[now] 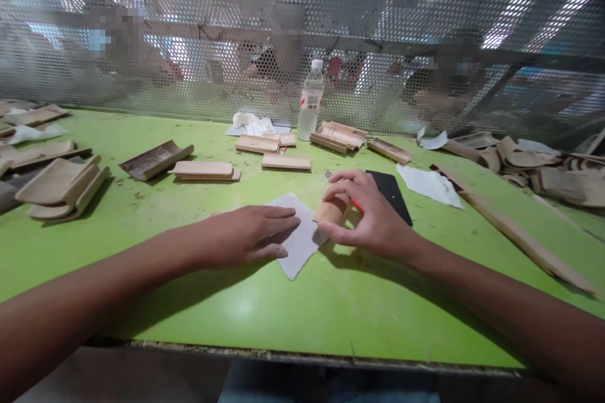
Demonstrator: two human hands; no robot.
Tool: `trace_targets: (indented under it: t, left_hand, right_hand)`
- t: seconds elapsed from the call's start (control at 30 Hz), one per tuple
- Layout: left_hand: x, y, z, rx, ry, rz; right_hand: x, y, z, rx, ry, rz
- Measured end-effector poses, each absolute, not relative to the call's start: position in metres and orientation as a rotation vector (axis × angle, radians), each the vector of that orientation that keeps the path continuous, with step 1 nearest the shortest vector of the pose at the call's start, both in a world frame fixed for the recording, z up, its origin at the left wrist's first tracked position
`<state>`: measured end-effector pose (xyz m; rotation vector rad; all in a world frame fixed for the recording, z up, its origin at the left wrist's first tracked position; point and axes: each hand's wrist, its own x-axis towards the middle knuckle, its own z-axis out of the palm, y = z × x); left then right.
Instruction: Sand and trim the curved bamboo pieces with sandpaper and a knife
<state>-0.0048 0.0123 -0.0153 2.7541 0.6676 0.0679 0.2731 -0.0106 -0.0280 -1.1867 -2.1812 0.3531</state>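
On a square white sheet of paper [297,255] near the middle of the table, my left hand [255,230] lies flat with its fingers stretched out to the right. A short curved piece of bamboo [331,209] is gripped between the thumb and fingers of my right hand [363,214], over the sheet's right edge. Something small, red and ridged [357,205] shows beside my right fingers; its kind is unclear. Partly behind that hand lies a flat black rectangular object [393,194].
Split bamboo pieces [203,170] lie across the green table [227,315], with a stack [69,189] at left and a heap [534,167] at right. A long bamboo strip [520,233] slants rightward. A water bottle [311,104] stands before a perforated metal screen [198,63]; people sit beyond.
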Motion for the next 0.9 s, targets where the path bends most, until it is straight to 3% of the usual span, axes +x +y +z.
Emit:
trace_targets:
  t: [0.3, 0.9]
  left_hand:
    - [-0.003, 0.002, -0.017, 2.804, 0.933, -0.087]
    - [0.001, -0.001, -0.017, 2.798, 1.029, -0.156]
  right_hand:
    - [0.262, -0.02, -0.039, -1.078, -2.489, 0.424]
    - [0.249, -0.022, -0.034, -1.132, -2.436, 0.703]
